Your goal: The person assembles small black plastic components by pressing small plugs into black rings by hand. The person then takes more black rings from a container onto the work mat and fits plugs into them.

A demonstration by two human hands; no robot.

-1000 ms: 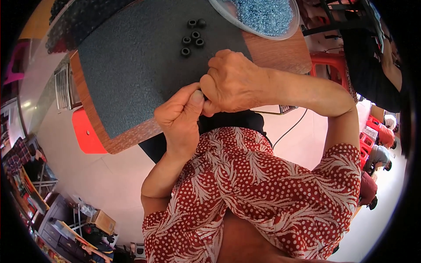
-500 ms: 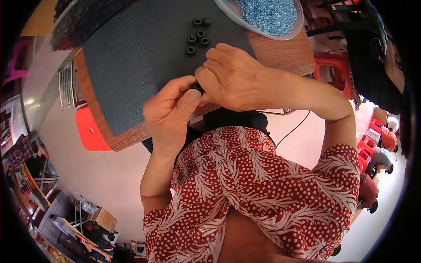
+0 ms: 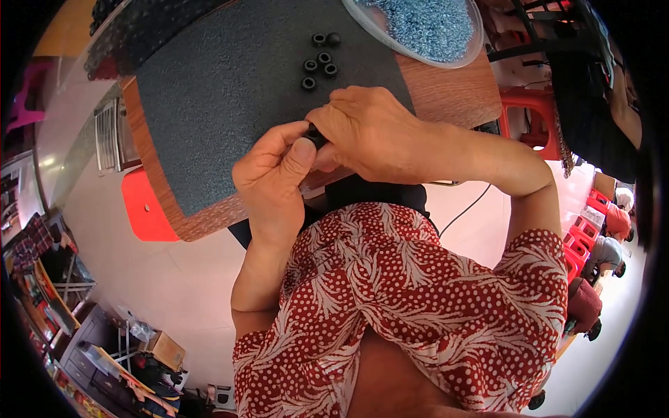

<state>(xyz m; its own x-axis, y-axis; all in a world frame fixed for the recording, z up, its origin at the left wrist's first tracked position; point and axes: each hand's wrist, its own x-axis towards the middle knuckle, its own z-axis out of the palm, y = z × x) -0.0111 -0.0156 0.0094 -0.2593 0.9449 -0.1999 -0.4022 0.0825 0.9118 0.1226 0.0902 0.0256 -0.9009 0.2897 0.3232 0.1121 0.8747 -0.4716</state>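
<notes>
Above the table's near edge, my left hand pinches a small black round cap between thumb and fingers. My right hand is curled closed against the cap's other side. Its fingertips are hidden, so what they hold there cannot be made out. Just beyond the hands, several similar black hollow caps lie in a loose group on the dark textured mat. Most show an open hole upward; one rounded cap shows a closed top.
A clear plastic tub of tiny pale-blue rings stands at the table's far right. A clear container of many black pieces is far left. Red stools flank the wooden table. Other people sit far right.
My right hand has tipped slightly down and toward me, with its knuckles lower, and more of the black cap shows between the hands. The left hand keeps its pinch.
</notes>
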